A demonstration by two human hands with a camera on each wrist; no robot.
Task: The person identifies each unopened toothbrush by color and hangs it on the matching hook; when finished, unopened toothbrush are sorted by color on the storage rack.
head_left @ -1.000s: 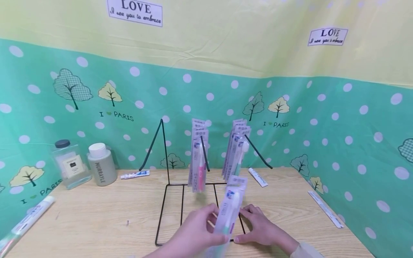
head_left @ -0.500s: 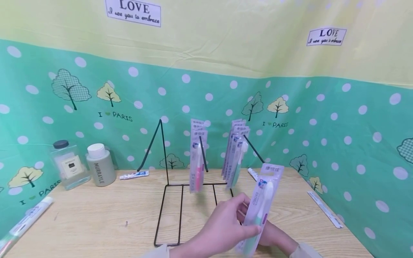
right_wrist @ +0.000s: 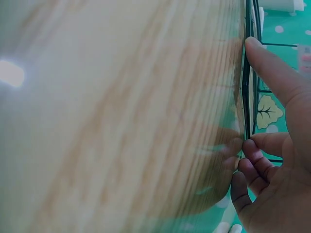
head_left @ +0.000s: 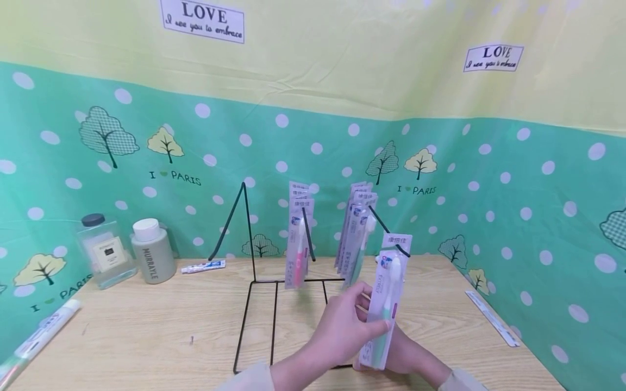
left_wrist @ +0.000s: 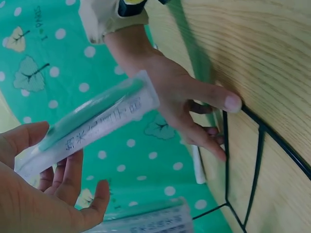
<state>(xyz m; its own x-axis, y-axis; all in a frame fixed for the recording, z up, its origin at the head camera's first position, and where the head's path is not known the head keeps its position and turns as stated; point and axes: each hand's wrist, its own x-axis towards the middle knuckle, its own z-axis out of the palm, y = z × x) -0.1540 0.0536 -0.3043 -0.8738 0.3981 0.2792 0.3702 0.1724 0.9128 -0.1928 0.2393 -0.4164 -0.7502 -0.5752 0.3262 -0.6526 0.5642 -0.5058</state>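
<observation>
My left hand [head_left: 342,326] pinches a packaged toothbrush [head_left: 386,293] with a green handle, thumb in front and fingers behind. Its card stands nearly upright, and the tip of the right hook [head_left: 403,251] shows through the slot at its top. Partly hidden behind this pack, my right hand [head_left: 401,353] holds the front right corner of the black wire rack [head_left: 275,326]. In the left wrist view its thumb and fingers lie on the base wires. Packs with green-handled toothbrushes [head_left: 361,250] hang farther back on the same hook; pink-handled ones [head_left: 298,250] hang on the middle hook.
The rack's left hook [head_left: 227,222] carries nothing. Two bottles, one clear [head_left: 108,252] and one grey [head_left: 154,255], stand at back left beside a small toothpaste tube [head_left: 202,266]. A long packaged toothbrush [head_left: 41,336] lies at left, a white strip [head_left: 491,317] at right.
My left hand has carried the toothbrush pack rightward, then up and slightly back left, until its slot came over the right hook's tip. The right hand stays at the rack's corner.
</observation>
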